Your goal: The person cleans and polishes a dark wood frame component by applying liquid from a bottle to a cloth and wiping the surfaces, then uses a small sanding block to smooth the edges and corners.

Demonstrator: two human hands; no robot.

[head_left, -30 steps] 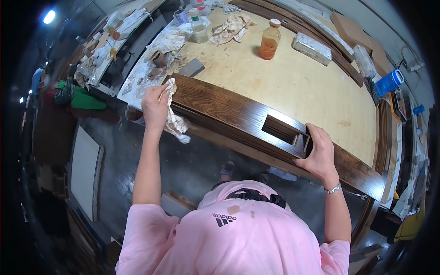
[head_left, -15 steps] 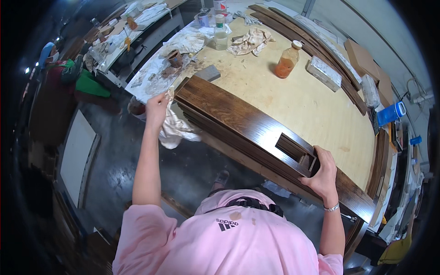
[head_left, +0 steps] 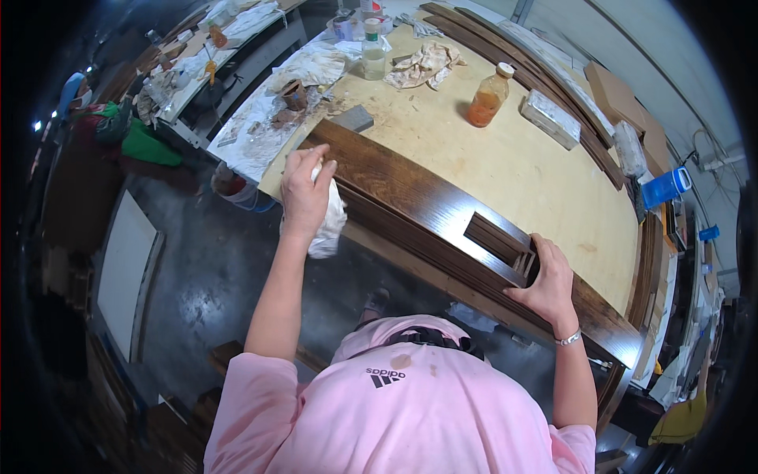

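A long dark brown wooden board [head_left: 395,178] with a glossy face lies across the front of the table, with more dark boards stacked beneath it. Near its right part is a rectangular cutout [head_left: 499,241]. My left hand [head_left: 304,193] is closed around a stained white rag [head_left: 330,225] at the board's left end, against the near edge; part of the rag hangs down. At the right end of the cutout, my right hand [head_left: 549,284] grips the board, its thumb on the near side and its fingers over the far edge.
Behind the board stand a bottle of orange liquid [head_left: 488,99], a clear bottle [head_left: 373,55] and a foil-like block [head_left: 551,118]. A grey block [head_left: 353,119], brown cup [head_left: 294,95] and crumpled cloth [head_left: 426,65] lie farther left. Another person [head_left: 91,110] is at the far left.
My left hand has shifted from the board's left corner rightward along its near edge, and the rag hangs more bunched beneath it. The right hand keeps its hold beside the cutout.
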